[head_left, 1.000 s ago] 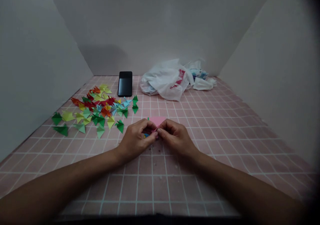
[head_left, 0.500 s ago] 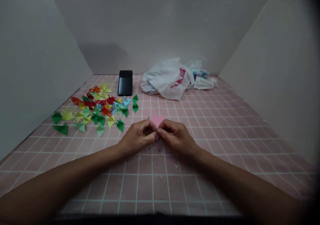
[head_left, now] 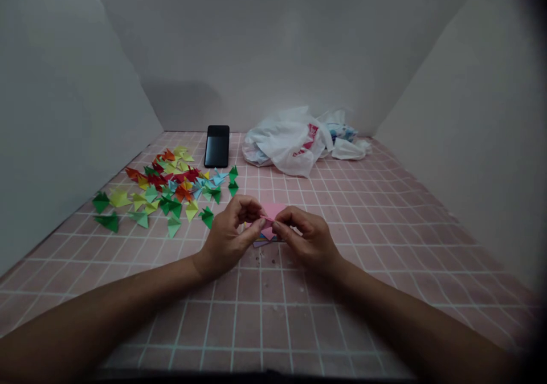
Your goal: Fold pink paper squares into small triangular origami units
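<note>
The left hand (head_left: 233, 231) and right hand (head_left: 306, 239) both pinch the pink fold (head_left: 267, 219), over the paper stack (head_left: 262, 243). Half a second ago they nearly met; now they're parted, baring the stack's near edge.

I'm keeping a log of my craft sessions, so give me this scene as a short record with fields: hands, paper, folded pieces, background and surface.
Left hand: pinching a small pink paper
Right hand: pinching the same paper from the other side
Loose paper: pink sheet beyond the fingertips, partly hidden
Folded pieces: green, yellow, red, orange and light blue, spread on the left; too crowded to count
Background: dark phone, white plastic bag to its right
Surface: pink cloth with white grid lines
</note>
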